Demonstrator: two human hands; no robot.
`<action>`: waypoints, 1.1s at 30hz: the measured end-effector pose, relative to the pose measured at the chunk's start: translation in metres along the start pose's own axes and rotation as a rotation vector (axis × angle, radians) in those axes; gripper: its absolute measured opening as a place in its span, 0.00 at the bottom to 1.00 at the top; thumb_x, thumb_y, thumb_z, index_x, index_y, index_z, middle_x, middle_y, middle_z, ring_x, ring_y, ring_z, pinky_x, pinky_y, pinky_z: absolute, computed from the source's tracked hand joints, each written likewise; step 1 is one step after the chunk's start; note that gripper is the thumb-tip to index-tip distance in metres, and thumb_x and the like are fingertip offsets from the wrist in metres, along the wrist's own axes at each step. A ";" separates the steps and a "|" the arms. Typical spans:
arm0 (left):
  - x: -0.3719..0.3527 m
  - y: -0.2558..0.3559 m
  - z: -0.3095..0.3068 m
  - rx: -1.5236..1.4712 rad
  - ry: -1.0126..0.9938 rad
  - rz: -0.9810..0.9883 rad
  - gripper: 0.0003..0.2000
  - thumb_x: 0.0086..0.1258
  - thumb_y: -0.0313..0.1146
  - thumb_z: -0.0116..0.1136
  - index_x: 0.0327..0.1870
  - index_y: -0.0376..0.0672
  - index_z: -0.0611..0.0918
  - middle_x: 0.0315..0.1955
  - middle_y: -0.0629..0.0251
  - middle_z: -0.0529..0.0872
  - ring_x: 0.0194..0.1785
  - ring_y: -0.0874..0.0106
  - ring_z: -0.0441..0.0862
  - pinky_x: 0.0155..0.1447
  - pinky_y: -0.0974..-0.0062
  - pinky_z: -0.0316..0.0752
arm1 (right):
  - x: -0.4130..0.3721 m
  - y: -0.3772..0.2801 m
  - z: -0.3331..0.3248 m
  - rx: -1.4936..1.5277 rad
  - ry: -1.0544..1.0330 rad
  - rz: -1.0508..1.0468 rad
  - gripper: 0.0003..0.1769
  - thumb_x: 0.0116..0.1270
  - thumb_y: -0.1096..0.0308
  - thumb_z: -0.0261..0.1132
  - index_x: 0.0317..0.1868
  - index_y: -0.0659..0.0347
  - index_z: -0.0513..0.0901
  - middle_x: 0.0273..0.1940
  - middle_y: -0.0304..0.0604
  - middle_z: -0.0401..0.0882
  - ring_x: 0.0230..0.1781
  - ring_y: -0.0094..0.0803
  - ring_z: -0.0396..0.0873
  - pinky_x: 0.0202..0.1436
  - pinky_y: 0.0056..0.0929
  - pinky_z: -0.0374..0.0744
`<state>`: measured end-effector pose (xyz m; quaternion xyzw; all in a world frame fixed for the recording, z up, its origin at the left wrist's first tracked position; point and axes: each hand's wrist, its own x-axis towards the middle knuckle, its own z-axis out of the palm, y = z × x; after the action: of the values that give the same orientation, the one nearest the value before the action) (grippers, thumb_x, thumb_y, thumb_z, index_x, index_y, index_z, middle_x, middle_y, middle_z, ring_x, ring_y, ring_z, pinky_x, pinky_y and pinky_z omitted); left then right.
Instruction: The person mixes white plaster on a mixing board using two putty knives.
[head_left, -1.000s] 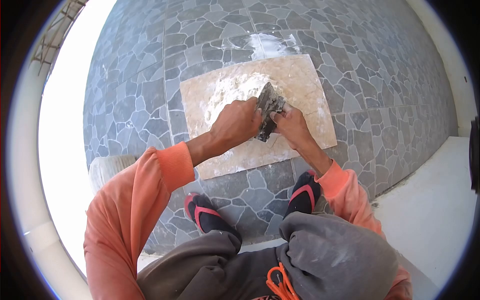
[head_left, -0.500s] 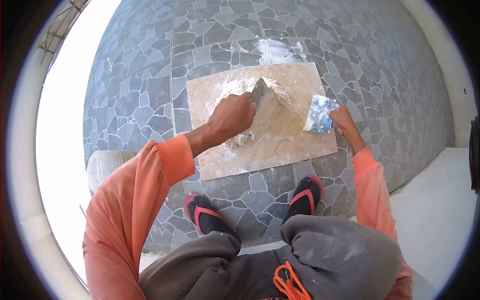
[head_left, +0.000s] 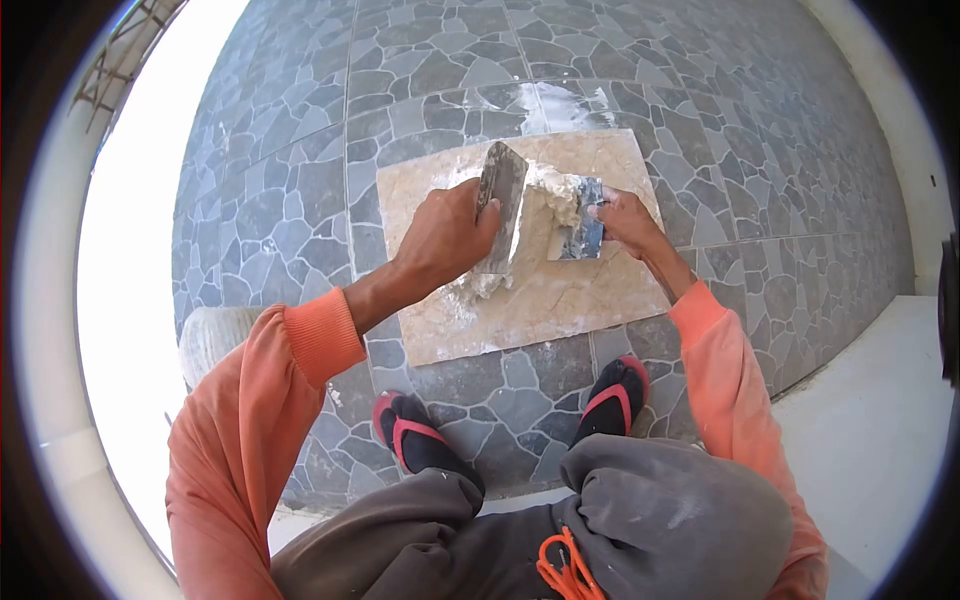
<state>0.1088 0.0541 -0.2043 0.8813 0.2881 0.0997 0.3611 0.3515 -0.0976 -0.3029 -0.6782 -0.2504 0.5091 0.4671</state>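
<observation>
Two blades are in your grip, one on each side of a single heap of paste. Your left hand (head_left: 440, 232) is clenched around the handle of a broad, grey, paste-caked steel trowel (head_left: 498, 195). Its blade stands tilted on edge against the left flank of the white, lumpy heap of wet paste (head_left: 553, 198). Your right hand (head_left: 628, 220) grasps a smaller, shiny metal scraper (head_left: 580, 232) and presses it to the heap's right side. The paste sits squeezed between the two blades, touching both, directly between your hands.

The heap lies on the far half of a beige, marbled rectangular tile (head_left: 610, 295), which lies flat on the grey stone-patterned floor (head_left: 270, 200).

By my judgement the gathering is well along. Most of the paste is drawn into one mound, and the near right part of the tile is almost bare. What is left shows as thin white smears over the tile's far left corner and a ragged streak of small clots (head_left: 478, 287) on the near side of the trowel, by your left wrist. A white stain also marks the floor just beyond the tile's far edge. Whether the paste is evenly mixed I cannot tell, since the blades hide its middle.

Your black sandals with red straps (head_left: 415, 440) stand just near of the tile. A pale rounded object (head_left: 210, 335) lies at the left, too unclear to identify.
</observation>
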 end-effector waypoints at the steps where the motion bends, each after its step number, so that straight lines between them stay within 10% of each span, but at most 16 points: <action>1: 0.000 0.000 0.000 -0.009 0.013 0.018 0.14 0.70 0.36 0.53 0.36 0.29 0.79 0.19 0.43 0.79 0.24 0.46 0.78 0.34 0.53 0.71 | -0.004 -0.004 0.005 -0.040 -0.003 -0.039 0.18 0.69 0.72 0.57 0.58 0.65 0.78 0.38 0.36 0.82 0.32 0.22 0.79 0.35 0.31 0.81; 9: -0.001 0.021 0.029 -0.034 -0.018 -0.022 0.13 0.71 0.34 0.51 0.36 0.30 0.76 0.23 0.37 0.80 0.30 0.39 0.79 0.39 0.47 0.72 | -0.003 -0.029 0.051 -0.388 -0.014 -0.133 0.18 0.71 0.75 0.56 0.59 0.70 0.76 0.38 0.38 0.82 0.34 0.22 0.80 0.36 0.26 0.83; 10: 0.000 0.020 0.035 -0.035 -0.013 -0.029 0.12 0.71 0.34 0.51 0.36 0.30 0.76 0.23 0.37 0.80 0.30 0.39 0.79 0.39 0.47 0.72 | -0.011 -0.035 0.060 -0.208 0.031 -0.170 0.13 0.65 0.74 0.58 0.47 0.71 0.81 0.28 0.38 0.80 0.24 0.22 0.75 0.29 0.29 0.77; 18: 0.004 -0.022 0.015 0.068 0.003 -0.028 0.12 0.71 0.33 0.51 0.38 0.30 0.76 0.24 0.37 0.81 0.30 0.39 0.79 0.38 0.47 0.72 | -0.046 -0.086 0.044 -0.092 -0.029 -0.048 0.14 0.69 0.76 0.56 0.53 0.71 0.79 0.37 0.39 0.82 0.32 0.23 0.79 0.35 0.30 0.83; 26: -0.009 -0.036 -0.016 -0.025 0.003 -0.142 0.14 0.72 0.35 0.52 0.37 0.29 0.77 0.18 0.47 0.78 0.21 0.60 0.78 0.30 0.59 0.72 | 0.086 -0.063 -0.093 -0.692 0.014 0.128 0.16 0.57 0.76 0.56 0.45 0.68 0.83 0.25 0.34 0.73 0.19 0.23 0.69 0.19 0.27 0.66; 30: -0.016 -0.029 -0.045 -0.188 -0.007 -0.252 0.13 0.70 0.35 0.53 0.37 0.29 0.77 0.21 0.41 0.80 0.25 0.49 0.81 0.34 0.58 0.74 | 0.121 -0.058 -0.088 -0.689 0.011 0.091 0.13 0.57 0.75 0.59 0.43 0.67 0.83 0.22 0.34 0.71 0.17 0.22 0.66 0.16 0.30 0.63; 33: -0.027 -0.039 -0.064 -0.200 0.014 -0.300 0.13 0.71 0.34 0.54 0.39 0.28 0.78 0.19 0.51 0.79 0.21 0.65 0.77 0.30 0.65 0.72 | 0.146 -0.059 -0.062 -0.738 -0.091 0.082 0.14 0.58 0.74 0.60 0.45 0.66 0.84 0.23 0.35 0.71 0.18 0.23 0.65 0.18 0.30 0.63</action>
<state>0.0452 0.0976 -0.1842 0.7875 0.4073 0.0790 0.4556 0.4693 0.0241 -0.3142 -0.7870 -0.4103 0.4325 0.1590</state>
